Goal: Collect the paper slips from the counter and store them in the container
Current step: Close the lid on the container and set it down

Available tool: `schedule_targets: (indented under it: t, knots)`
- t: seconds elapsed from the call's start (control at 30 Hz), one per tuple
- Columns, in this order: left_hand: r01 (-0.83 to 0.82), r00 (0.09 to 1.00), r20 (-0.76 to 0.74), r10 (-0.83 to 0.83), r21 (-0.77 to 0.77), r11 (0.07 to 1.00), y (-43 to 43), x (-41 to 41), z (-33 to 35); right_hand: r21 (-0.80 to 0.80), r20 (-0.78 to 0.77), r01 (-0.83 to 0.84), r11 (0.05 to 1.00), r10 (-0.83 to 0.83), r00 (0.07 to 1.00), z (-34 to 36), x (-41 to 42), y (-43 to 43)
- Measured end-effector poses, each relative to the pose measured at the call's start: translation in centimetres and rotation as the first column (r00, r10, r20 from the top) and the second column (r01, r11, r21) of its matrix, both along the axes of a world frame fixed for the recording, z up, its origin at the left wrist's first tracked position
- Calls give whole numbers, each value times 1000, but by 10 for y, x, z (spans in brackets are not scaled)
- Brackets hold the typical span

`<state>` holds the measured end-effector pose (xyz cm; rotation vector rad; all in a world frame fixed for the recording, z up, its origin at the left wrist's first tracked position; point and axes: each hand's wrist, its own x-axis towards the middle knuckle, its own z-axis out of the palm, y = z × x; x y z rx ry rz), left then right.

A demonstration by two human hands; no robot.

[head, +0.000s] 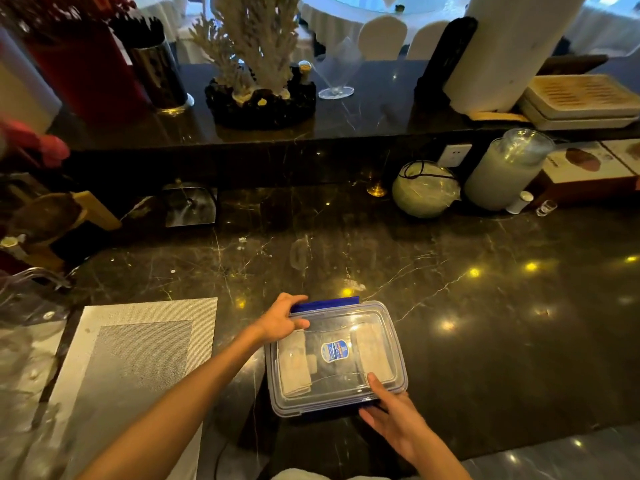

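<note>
Inside, beige slips under clear rectangular lid.

Surface: dark polished marble, pale veins, ceiling lights reflected. I note a clear lidded container near the front edge, a grey woven placemat to its left, and a wrapped melon beside a pale jug at the back.

head view: worn high, tilted forward and down | faces across the dark marble counter toward its raised back ledge | close over the near edge (wide-angle, edges bowed) | single view, nothing shared
</note>
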<state>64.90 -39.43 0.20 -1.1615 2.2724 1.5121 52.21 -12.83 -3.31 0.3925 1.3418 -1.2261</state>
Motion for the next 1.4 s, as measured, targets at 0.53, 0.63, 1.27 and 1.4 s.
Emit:
schedule_targets:
  t: [0.53,0.63,1.27,1.4]
  knots:
    - [-71,995,-77,62,-122,990,10,4,-18,53,25,9,999,-10,1000,6,2,-3]
    - [95,995,28,-91,-205,974,9,-3,-9,93,153,86,992,-99,983,9,8,-2]
    - [198,980,47,-195,-63,978,8,-10,-6,274,3,-408,871,423,906,22,18,-7]
    - [204,978,56,-199,-119,972,9,-11,-6,251,-27,-379,891,398,917,21,19,-6]
